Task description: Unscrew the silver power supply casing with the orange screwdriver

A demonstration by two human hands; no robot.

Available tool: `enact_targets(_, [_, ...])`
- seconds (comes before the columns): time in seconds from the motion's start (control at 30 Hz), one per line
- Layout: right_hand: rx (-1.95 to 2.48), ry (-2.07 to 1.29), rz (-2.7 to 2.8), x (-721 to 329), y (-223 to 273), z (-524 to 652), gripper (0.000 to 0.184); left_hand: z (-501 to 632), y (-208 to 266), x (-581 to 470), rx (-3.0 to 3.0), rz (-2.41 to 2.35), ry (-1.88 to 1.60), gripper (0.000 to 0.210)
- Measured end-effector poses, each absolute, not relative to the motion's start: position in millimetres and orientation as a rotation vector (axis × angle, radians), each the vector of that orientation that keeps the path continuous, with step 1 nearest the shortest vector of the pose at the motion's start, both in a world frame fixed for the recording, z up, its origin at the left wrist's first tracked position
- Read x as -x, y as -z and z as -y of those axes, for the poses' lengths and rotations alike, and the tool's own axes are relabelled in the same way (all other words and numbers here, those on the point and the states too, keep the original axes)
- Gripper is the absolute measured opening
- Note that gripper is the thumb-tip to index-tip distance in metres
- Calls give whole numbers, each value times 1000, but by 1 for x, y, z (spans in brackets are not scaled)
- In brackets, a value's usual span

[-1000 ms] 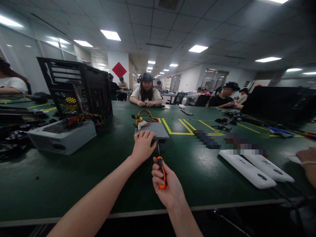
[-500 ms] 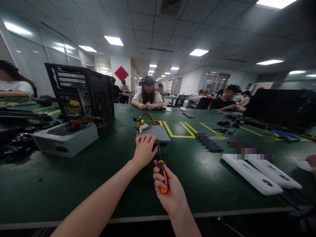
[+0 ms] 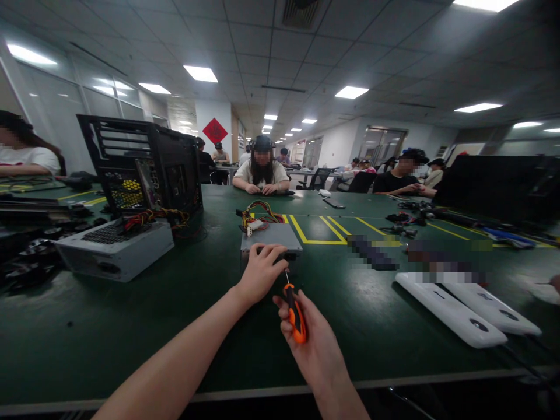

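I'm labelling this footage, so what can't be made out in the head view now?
Head view, metal box: part of its near face, hidden by the left hand.
Head view, screwdriver: what its tip touches, too small to tell.
Head view, dark flat item: details blurred by pixelation.
Head view, leftmost person: cut off by the edge.

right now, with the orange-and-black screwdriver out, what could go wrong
The orange-and-black screwdriver in the right hand has its thin shaft pointing close to the left hand; a slip might jab it. Loose red, yellow and black wires at the far edge of the grey metal box could snag if it is turned.
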State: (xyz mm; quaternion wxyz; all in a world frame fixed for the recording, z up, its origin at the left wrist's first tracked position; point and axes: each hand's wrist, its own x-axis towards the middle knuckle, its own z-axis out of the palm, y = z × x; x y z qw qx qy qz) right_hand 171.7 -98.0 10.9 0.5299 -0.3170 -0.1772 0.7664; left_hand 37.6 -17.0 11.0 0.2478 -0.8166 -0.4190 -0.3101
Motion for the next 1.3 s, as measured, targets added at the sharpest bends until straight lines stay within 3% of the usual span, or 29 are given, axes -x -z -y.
enact_targets(0.13, [883, -1117, 1258, -201, -9, 108, 43, 16, -12, -40, 2233, 1200, 888, 12])
enact_targets(0.2, [851, -850, 1615, -215, -13, 109, 28, 16, -13, -41, 2242, 1223, 901, 13])
enact_targets(0.37, [641, -310, 2207, -229, -32, 90, 28, 17, -15, -41, 2265, 1237, 938, 16])
enact_targets(0.57, [271, 468, 2323, -232, -50, 54, 22, 14, -11, -39, 2258, 1297, 956, 31])
enact_targets(0.7, [142, 526, 2291, -238, -43, 39, 27, 12, -9, -39, 2217, 1366, 948, 41])
enact_targets(0.87, [-41, 582, 2310, -239, -25, 34, 23, 12, -12, -41, 2201, 1408, 953, 32])
enact_targets(1.3, [170, 510, 2209, -231, -19, 38, 14, 13, -15, -43, 2142, 1457, 982, 30])
